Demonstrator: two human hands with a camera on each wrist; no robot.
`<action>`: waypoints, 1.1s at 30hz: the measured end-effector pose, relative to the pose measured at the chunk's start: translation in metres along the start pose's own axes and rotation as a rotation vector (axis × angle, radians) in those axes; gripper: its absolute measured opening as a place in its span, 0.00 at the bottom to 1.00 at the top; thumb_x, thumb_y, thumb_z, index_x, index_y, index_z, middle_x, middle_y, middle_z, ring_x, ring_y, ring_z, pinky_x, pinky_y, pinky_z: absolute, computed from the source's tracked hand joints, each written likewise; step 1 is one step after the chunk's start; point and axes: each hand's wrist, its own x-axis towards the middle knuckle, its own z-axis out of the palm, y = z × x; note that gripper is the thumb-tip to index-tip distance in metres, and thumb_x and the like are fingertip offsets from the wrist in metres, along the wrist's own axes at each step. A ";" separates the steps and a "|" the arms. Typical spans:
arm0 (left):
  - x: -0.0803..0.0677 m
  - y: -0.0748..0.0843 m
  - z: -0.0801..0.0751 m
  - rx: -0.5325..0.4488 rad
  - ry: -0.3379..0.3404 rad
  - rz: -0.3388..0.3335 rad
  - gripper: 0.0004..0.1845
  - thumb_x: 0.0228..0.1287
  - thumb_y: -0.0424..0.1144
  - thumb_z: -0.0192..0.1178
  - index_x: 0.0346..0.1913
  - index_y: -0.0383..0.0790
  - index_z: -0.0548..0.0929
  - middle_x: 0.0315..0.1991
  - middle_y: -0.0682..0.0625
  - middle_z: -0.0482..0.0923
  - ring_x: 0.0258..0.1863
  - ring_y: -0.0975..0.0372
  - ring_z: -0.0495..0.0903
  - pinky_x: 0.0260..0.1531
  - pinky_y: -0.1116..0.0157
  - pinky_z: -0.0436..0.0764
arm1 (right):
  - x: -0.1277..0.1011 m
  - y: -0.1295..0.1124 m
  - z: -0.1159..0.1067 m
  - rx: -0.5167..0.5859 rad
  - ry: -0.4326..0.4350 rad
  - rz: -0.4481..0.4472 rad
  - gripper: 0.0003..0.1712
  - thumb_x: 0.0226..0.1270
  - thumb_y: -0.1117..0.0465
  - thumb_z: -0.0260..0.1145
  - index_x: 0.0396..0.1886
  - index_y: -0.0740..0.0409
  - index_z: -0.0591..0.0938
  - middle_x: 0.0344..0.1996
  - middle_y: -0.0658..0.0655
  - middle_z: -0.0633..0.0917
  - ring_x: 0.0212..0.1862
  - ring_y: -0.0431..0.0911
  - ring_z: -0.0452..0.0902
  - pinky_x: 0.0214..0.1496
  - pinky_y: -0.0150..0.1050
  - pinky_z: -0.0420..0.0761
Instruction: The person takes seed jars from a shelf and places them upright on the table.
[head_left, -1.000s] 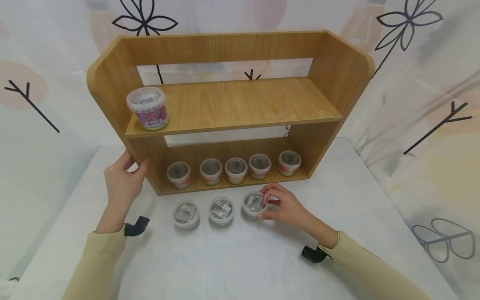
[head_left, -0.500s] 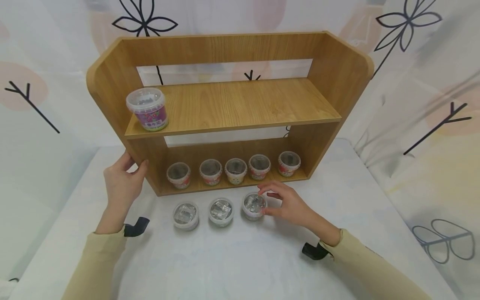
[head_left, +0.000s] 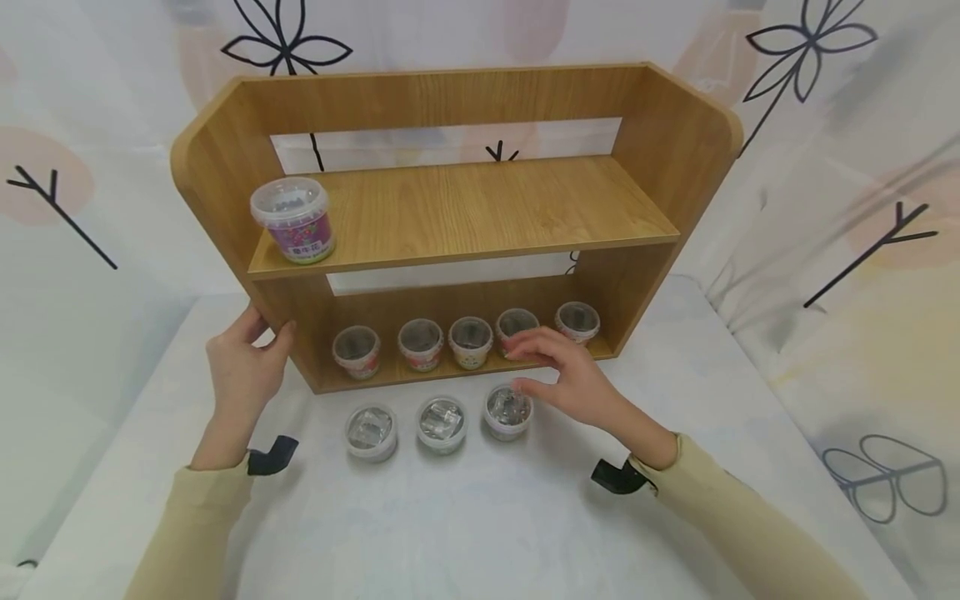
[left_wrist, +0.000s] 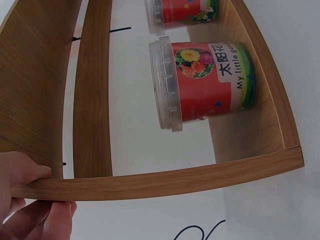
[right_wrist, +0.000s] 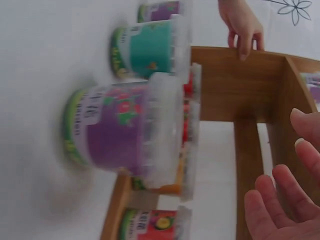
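Right hand (head_left: 573, 377), loosely spread and holding nothing, is nearer the purple-labelled tub (head_left: 507, 414), upright on the table (head_left: 480, 517) just below and left of it; left hand (head_left: 247, 362) grips the wooden shelf (head_left: 480, 208).

The pale, whitish bench (head_left: 465, 533) has a faintly mottled top. Beyond its far edge and both sides spreads a creased white backdrop (head_left: 142, 100) printed with simple drawings. A black-outlined flower (head_left: 286, 48) sits past the far edge, nearer the left corner; a second flower (head_left: 810, 38), on a slanting stem, lies beyond the far right corner. Off the left edge, a black forked twig (head_left: 51, 200) crosses a peach blotch (head_left: 30, 150). Off the right edge are another twig (head_left: 885, 240), a soft yellow patch (head_left: 892, 325) and a grey leaf sprig (head_left: 888, 477). A pink blotch (head_left: 532, 29) shows above the far edge's middle.
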 end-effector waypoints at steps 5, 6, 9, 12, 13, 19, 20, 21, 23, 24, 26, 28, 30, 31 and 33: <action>0.000 -0.001 0.000 -0.009 0.003 0.005 0.22 0.67 0.36 0.63 0.63 0.39 0.80 0.54 0.42 0.83 0.54 0.48 0.82 0.40 0.75 0.77 | 0.014 -0.010 0.002 0.014 0.042 -0.051 0.18 0.56 0.71 0.76 0.47 0.59 0.83 0.55 0.59 0.81 0.58 0.49 0.76 0.59 0.43 0.79; 0.000 -0.002 0.000 -0.010 0.004 0.005 0.22 0.67 0.36 0.63 0.63 0.40 0.80 0.54 0.42 0.83 0.54 0.48 0.82 0.39 0.78 0.76 | 0.017 -0.012 0.003 0.011 0.050 -0.058 0.18 0.56 0.71 0.76 0.47 0.59 0.83 0.55 0.59 0.81 0.58 0.48 0.76 0.59 0.42 0.79; 0.000 -0.001 0.000 -0.015 0.005 0.006 0.22 0.67 0.36 0.63 0.64 0.40 0.80 0.55 0.42 0.83 0.55 0.48 0.82 0.38 0.83 0.72 | 0.026 -0.018 0.005 0.030 0.066 -0.097 0.18 0.57 0.72 0.75 0.47 0.59 0.83 0.55 0.59 0.81 0.59 0.48 0.76 0.60 0.44 0.79; 0.000 -0.001 0.001 -0.019 0.004 0.002 0.23 0.67 0.36 0.63 0.64 0.41 0.79 0.55 0.43 0.83 0.55 0.48 0.81 0.37 0.85 0.70 | 0.036 -0.027 0.007 0.032 0.086 -0.147 0.18 0.57 0.73 0.74 0.47 0.60 0.83 0.55 0.57 0.81 0.58 0.48 0.77 0.59 0.46 0.79; 0.000 -0.002 0.001 -0.021 0.004 -0.002 0.23 0.67 0.36 0.63 0.64 0.41 0.79 0.55 0.43 0.83 0.55 0.48 0.81 0.38 0.84 0.71 | 0.039 -0.030 0.008 0.040 0.089 -0.163 0.17 0.57 0.73 0.74 0.47 0.61 0.83 0.55 0.57 0.81 0.58 0.48 0.77 0.59 0.46 0.79; -0.001 -0.002 0.002 -0.022 0.000 -0.019 0.23 0.67 0.36 0.63 0.65 0.42 0.79 0.56 0.44 0.82 0.56 0.49 0.81 0.39 0.80 0.74 | 0.058 -0.045 0.012 0.070 0.092 -0.234 0.17 0.59 0.73 0.73 0.48 0.62 0.83 0.55 0.59 0.81 0.59 0.49 0.77 0.61 0.42 0.78; -0.001 -0.002 0.002 -0.022 0.000 -0.020 0.23 0.67 0.36 0.63 0.65 0.42 0.79 0.56 0.44 0.82 0.56 0.49 0.81 0.39 0.78 0.75 | 0.061 -0.047 0.013 0.070 0.095 -0.247 0.17 0.59 0.73 0.73 0.48 0.62 0.83 0.55 0.59 0.81 0.59 0.49 0.77 0.61 0.42 0.78; -0.001 -0.002 0.002 -0.022 -0.002 -0.020 0.23 0.67 0.36 0.63 0.65 0.42 0.79 0.56 0.44 0.82 0.56 0.50 0.81 0.39 0.77 0.76 | 0.064 -0.050 0.013 0.069 0.100 -0.260 0.17 0.59 0.73 0.73 0.48 0.63 0.82 0.55 0.58 0.81 0.58 0.49 0.77 0.61 0.42 0.78; -0.001 -0.002 0.003 -0.022 -0.005 -0.022 0.24 0.67 0.37 0.63 0.65 0.43 0.79 0.57 0.44 0.82 0.56 0.50 0.81 0.39 0.74 0.77 | 0.070 -0.056 0.013 0.072 0.109 -0.286 0.17 0.59 0.74 0.72 0.48 0.64 0.82 0.55 0.59 0.81 0.58 0.49 0.78 0.60 0.42 0.79; -0.001 -0.002 0.003 -0.023 -0.006 -0.023 0.23 0.67 0.37 0.63 0.65 0.43 0.79 0.57 0.45 0.82 0.56 0.50 0.81 0.39 0.73 0.78 | 0.073 -0.058 0.014 0.073 0.113 -0.297 0.17 0.59 0.74 0.72 0.49 0.64 0.82 0.55 0.58 0.81 0.57 0.49 0.78 0.60 0.43 0.79; -0.001 -0.002 0.004 -0.025 -0.009 -0.024 0.23 0.67 0.37 0.63 0.66 0.43 0.79 0.57 0.45 0.82 0.56 0.50 0.81 0.39 0.73 0.78 | 0.080 -0.064 0.014 0.080 0.118 -0.315 0.18 0.59 0.74 0.72 0.49 0.64 0.82 0.55 0.58 0.81 0.57 0.49 0.78 0.60 0.45 0.79; -0.001 -0.002 0.003 -0.030 -0.007 -0.024 0.23 0.67 0.37 0.63 0.65 0.43 0.79 0.56 0.44 0.82 0.56 0.49 0.81 0.39 0.76 0.77 | 0.087 -0.069 0.016 0.101 0.123 -0.334 0.18 0.59 0.75 0.72 0.50 0.65 0.81 0.55 0.59 0.81 0.57 0.49 0.78 0.59 0.48 0.79; -0.001 -0.002 0.003 -0.034 -0.002 -0.022 0.23 0.67 0.37 0.63 0.64 0.42 0.79 0.56 0.44 0.82 0.56 0.49 0.81 0.38 0.81 0.74 | 0.095 -0.074 0.018 0.127 0.126 -0.353 0.19 0.59 0.75 0.71 0.51 0.66 0.81 0.55 0.61 0.81 0.58 0.49 0.77 0.58 0.50 0.79; -0.001 -0.002 0.003 -0.034 0.000 -0.023 0.22 0.67 0.37 0.62 0.64 0.42 0.79 0.56 0.44 0.83 0.56 0.49 0.81 0.37 0.83 0.73 | 0.099 -0.077 0.019 0.140 0.129 -0.365 0.20 0.59 0.75 0.71 0.51 0.67 0.81 0.55 0.61 0.81 0.58 0.49 0.77 0.58 0.51 0.80; 0.000 -0.002 0.002 -0.036 0.007 -0.025 0.22 0.67 0.37 0.62 0.64 0.41 0.80 0.55 0.44 0.83 0.55 0.49 0.82 0.36 0.85 0.71 | 0.106 -0.082 0.021 0.163 0.135 -0.383 0.20 0.59 0.76 0.71 0.52 0.69 0.80 0.55 0.62 0.81 0.58 0.49 0.77 0.58 0.50 0.80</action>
